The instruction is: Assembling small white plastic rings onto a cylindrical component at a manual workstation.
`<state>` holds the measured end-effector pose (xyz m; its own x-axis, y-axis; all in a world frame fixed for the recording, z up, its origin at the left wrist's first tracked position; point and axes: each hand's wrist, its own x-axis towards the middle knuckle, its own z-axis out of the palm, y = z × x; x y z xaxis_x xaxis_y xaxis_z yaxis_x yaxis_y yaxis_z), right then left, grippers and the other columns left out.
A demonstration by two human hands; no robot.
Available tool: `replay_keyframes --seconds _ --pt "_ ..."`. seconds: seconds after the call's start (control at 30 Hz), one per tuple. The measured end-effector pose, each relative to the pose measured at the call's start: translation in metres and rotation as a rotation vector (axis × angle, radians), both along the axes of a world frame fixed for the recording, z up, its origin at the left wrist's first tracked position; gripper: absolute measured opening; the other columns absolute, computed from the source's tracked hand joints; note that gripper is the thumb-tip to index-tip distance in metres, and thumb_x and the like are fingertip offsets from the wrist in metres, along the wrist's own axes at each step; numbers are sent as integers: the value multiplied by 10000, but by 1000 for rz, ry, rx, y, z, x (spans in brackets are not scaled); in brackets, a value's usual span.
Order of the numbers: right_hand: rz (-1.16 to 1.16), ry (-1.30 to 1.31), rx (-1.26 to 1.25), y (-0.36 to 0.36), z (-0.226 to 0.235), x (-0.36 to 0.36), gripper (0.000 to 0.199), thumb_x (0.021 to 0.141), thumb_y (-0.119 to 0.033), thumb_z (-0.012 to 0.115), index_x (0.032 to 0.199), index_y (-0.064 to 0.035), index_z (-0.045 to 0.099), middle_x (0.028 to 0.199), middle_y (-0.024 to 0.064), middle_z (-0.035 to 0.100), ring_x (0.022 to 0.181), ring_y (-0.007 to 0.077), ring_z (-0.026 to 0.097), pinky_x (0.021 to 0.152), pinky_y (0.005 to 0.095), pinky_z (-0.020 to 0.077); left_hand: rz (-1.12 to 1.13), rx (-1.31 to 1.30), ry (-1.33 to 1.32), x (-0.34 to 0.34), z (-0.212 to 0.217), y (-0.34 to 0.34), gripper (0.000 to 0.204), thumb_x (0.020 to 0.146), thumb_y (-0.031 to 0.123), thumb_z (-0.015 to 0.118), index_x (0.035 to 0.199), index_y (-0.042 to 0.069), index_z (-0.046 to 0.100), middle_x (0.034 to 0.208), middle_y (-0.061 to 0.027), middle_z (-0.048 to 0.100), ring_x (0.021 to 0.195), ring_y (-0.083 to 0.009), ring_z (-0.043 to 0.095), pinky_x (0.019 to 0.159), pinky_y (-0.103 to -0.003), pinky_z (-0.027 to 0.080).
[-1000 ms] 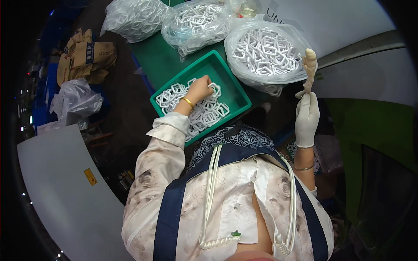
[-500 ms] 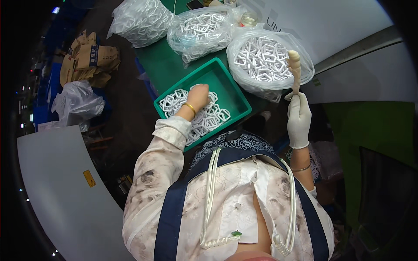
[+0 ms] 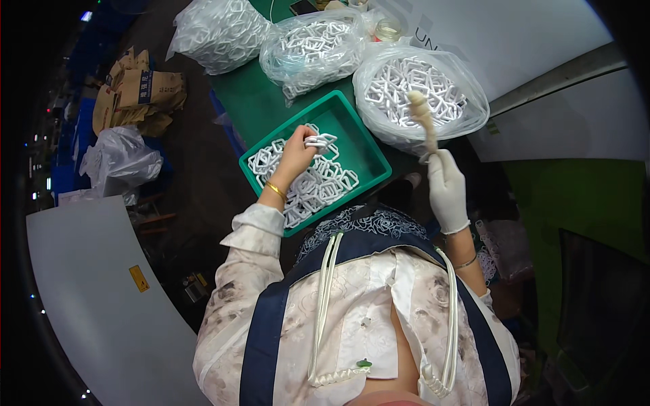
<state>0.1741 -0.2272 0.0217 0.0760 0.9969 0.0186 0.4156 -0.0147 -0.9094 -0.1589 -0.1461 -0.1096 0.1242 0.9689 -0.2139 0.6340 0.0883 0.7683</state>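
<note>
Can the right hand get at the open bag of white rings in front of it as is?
Probably yes. The gloved right hand is just short of the open bag, whose mouth is folded wide, nothing between them. But that hand already grips a pale stick tool, so grabbing a ring looks awkward; the tool's tip already reaches over the rings.

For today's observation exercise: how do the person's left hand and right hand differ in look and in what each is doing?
The left hand is bare with a gold bangle at the wrist; the right hand wears a white glove. The left hand grips a white plastic frame over the green tray; the right hand holds a pale stick-like tool upright beside the open bag of frames. Both are closed on something.
</note>
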Motion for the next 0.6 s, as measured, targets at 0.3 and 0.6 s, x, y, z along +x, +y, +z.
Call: replay_keyframes --seconds 0.3,0.6 --pt "172 125 -29 2 -4 -61 233 1076 -201 483 1049 -6 607 767 111 573 700 159 552 677 310 457 167 270 -738 109 100 -25 209 999 -28 488 1170 18 599 1038 -70 670 957 -127 642 850 -288 527" --pt "44 644 -23 13 17 -60 368 907 -6 693 1224 -25 507 884 -58 485 724 -9 392 628 157 349 74 -478 -1708 135 119 -33 346 1036 225 587 1322 36 541 1194 -108 665 1104 -212 641 1016 -371 513"
